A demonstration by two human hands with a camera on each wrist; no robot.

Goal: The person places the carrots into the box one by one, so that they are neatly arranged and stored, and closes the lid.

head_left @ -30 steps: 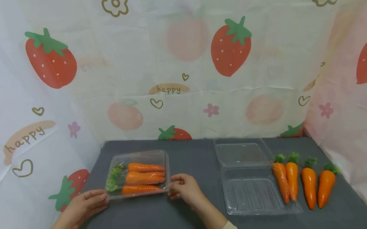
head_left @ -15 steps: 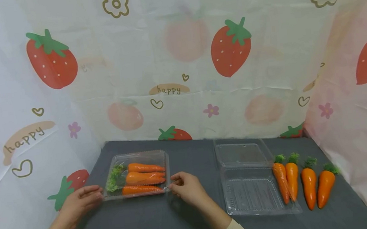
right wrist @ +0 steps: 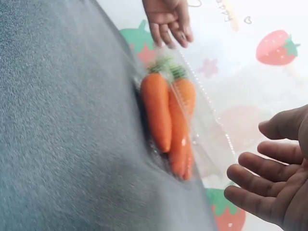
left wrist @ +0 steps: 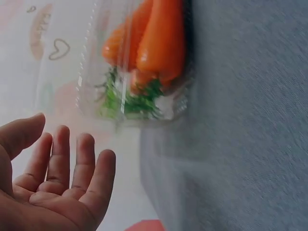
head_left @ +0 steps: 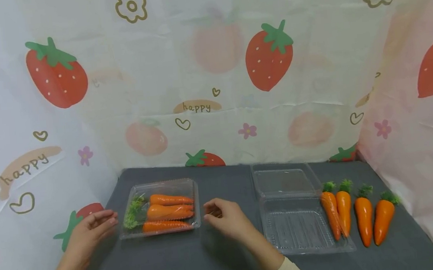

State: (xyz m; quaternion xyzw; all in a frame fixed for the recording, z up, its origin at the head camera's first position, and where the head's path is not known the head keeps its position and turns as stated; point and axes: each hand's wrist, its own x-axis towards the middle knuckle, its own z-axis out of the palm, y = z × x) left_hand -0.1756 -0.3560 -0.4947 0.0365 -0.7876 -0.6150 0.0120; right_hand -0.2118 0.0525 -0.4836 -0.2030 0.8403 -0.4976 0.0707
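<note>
A clear plastic box [head_left: 140, 234] with its lid down lies at the left of the table, several carrots [head_left: 171, 211] inside with their green tops to the left. My left hand [head_left: 90, 234] hovers just off the box's left side, fingers loosely bent and holding nothing. On the other side, my right hand [head_left: 228, 218] is a little apart from the box's right edge, with nothing in it. Both wrist views show relaxed, spread fingers and a gap between each hand and the box.
Right of centre stands a second clear box [head_left: 296, 227], its lid [head_left: 283, 180] folded back. Two carrots [head_left: 344, 209] lie at its right edge, and two more carrots [head_left: 384, 222] rest farther right on the grey table [head_left: 166, 266]. Printed cloth [head_left: 227, 86] walls the back and sides.
Both hands have let go of the filled box's front corners and drawn apart, the left hand to the left, the right hand to the right. The box stays in place.
</note>
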